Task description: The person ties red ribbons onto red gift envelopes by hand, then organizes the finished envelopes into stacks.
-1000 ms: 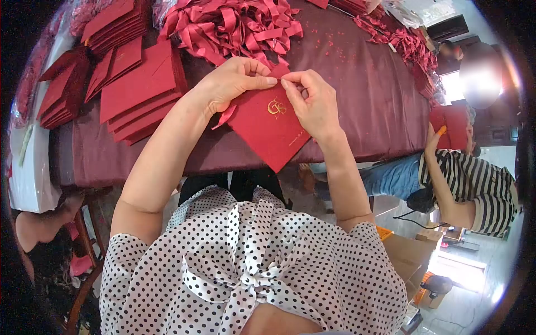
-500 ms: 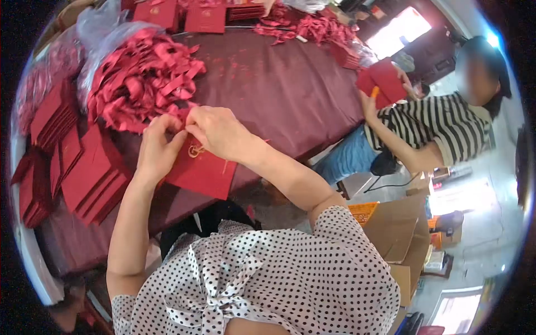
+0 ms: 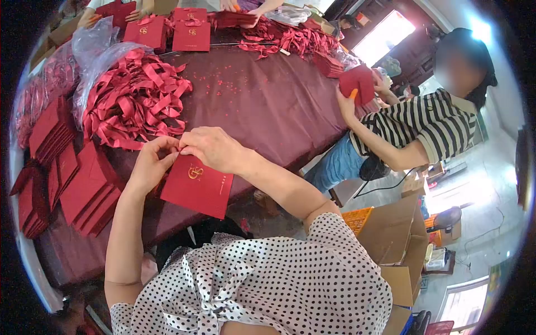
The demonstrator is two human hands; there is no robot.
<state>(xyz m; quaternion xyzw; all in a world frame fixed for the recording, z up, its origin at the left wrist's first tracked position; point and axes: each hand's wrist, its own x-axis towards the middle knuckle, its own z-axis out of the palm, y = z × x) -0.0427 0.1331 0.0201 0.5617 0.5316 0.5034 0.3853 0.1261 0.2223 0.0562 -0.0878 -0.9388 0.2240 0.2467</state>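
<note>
We pinch a red card (image 3: 209, 192) over the table (image 3: 262, 106)'s near edge.

Left to right: stacked red pieces (image 3: 89, 187) near the left edge, ribbons (image 3: 134, 100), our left hand (image 3: 148, 167) pinching the card's top corner, our right hand (image 3: 215, 149) pinching close beside. Our view has swung, revealing co-workers' hands (image 3: 251, 18) beyond the far edge; our grip looks unchanged. Our fingers hide the pinched spot.

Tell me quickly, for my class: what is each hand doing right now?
Left hand: closed, pinching the red card at its upper corner.
Right hand: closed at that same corner; exactly what it pinches is hidden.
</note>
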